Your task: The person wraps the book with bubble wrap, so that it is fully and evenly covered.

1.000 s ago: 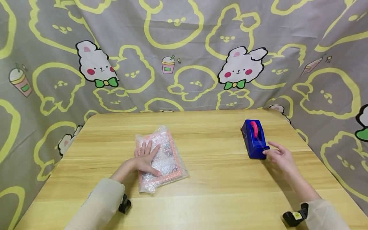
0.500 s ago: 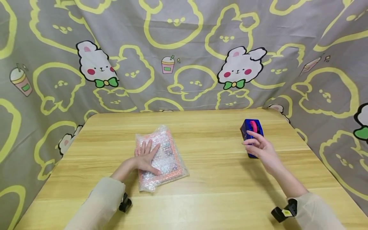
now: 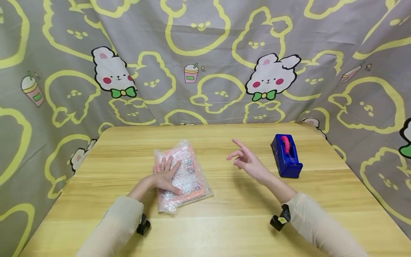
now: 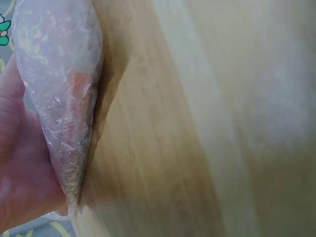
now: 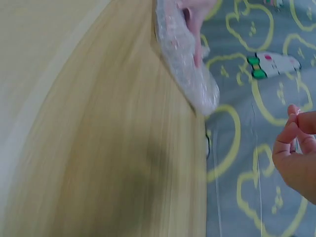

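Observation:
A flat rectangular item with an orange border, wrapped in clear bubble wrap (image 3: 189, 175), lies on the table left of centre. My left hand (image 3: 166, 176) rests on top of it with fingers spread. In the left wrist view the bubble wrap (image 4: 69, 98) bulges beside the palm. My right hand (image 3: 252, 166) is above the table between the package and the tape dispenser, index finger extended. In the right wrist view, thumb and fingertip of the right hand (image 5: 298, 148) pinch together on what looks like a strip of clear tape, barely visible.
A blue tape dispenser (image 3: 287, 162) with a pink core stands at the right of the wooden table (image 3: 224, 228). A grey curtain with yellow cartoon outlines (image 3: 208, 35) closes off the back and both sides. Each wrist carries a small black camera (image 3: 143, 225).
My right hand has left the tape dispenser's front edge and moved left across the table towards the package. The left hand stays on the bubble wrap. The head view has shifted slightly.

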Tool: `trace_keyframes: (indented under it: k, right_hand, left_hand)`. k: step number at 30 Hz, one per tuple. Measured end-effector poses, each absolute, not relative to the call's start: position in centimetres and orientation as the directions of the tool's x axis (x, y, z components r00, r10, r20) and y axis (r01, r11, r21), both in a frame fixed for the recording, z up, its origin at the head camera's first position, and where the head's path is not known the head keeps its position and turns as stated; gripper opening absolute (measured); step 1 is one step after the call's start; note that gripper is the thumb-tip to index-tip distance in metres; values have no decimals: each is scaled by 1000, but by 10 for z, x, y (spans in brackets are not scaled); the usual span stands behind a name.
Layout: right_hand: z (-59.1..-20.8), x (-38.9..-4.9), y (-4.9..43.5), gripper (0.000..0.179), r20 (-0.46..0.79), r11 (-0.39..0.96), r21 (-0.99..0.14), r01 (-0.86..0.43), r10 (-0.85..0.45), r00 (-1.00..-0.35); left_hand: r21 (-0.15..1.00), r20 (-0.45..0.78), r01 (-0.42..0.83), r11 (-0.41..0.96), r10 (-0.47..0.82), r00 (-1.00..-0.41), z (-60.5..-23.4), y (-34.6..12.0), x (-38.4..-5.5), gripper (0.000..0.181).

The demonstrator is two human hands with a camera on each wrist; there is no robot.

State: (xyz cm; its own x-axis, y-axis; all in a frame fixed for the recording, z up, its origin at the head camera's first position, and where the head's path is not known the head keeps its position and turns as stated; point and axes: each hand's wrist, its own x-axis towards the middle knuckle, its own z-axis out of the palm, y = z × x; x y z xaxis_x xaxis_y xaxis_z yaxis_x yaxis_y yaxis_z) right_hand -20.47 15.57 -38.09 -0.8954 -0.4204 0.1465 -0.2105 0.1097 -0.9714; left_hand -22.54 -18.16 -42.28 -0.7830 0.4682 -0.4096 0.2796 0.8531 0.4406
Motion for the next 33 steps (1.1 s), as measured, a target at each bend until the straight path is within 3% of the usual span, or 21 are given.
trace_keyframes:
  k: [9, 17, 25, 33]
  right_hand:
    - [-396, -222, 114, 71, 113, 179, -947, -265, -588, -801]
    - [-406, -236, 91, 76, 194, 185, -861, -474, -743, -641]
    - [-415, -246, 70, 84, 89, 248, -855, -455, -795, -600]
    - [-419, -252, 57, 79, 1, 305, -832, -463, -834, -552]
  left_hand:
    - [425, -423, 281, 861, 463, -779, -425, -179, -228, 124]
    - [425, -421, 275, 863, 457, -784, -424, -180, -229, 123]
    - [420, -422, 270, 866, 450, -787, -422, -181, -228, 123]
    - [403, -423, 264, 876, 434, -796, -421, -182, -226, 123]
